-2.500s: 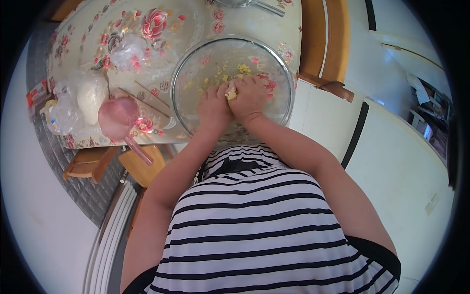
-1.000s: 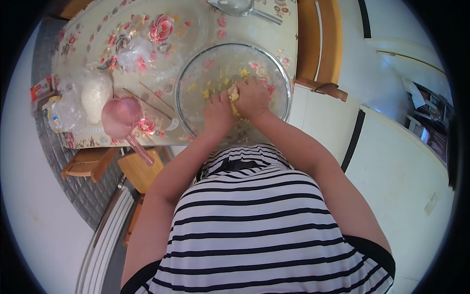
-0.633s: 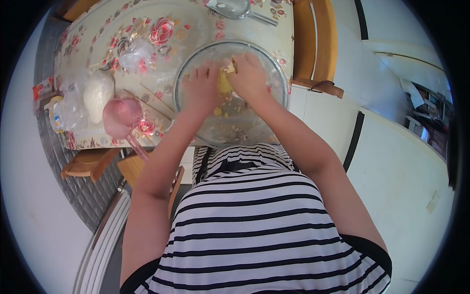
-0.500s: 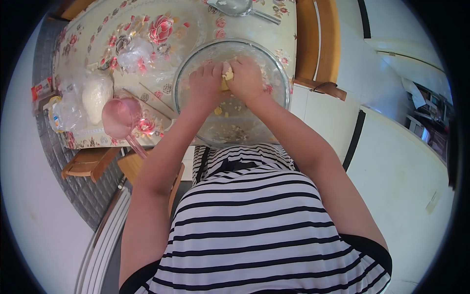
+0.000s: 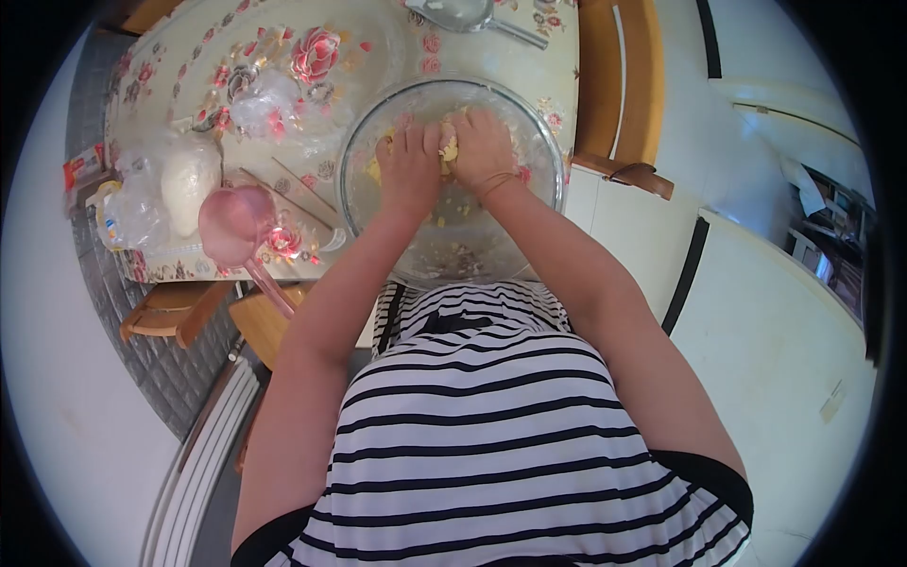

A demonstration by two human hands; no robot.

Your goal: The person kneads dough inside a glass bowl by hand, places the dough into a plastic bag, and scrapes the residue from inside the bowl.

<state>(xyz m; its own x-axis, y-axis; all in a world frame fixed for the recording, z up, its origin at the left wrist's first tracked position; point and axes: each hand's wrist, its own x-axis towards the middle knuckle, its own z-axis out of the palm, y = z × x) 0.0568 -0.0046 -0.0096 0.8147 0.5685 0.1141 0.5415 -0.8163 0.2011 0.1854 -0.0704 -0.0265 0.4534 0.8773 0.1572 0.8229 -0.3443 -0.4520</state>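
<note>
On floral tablecloth [image 5: 387,57], bowl [image 5: 539,156] near chair [image 5: 644,85]

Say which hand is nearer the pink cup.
Left. The left hand is inside the glass bowl, to the right of the pink cup. The right hand is in the same bowl, farther right, beyond the left hand from the cup.

Cannot make out any readable text, brand or number. Shows only blurred, illegible marks on red packet [image 5: 83,167] and plastic bag [image 5: 135,215], far left of frame.
</note>
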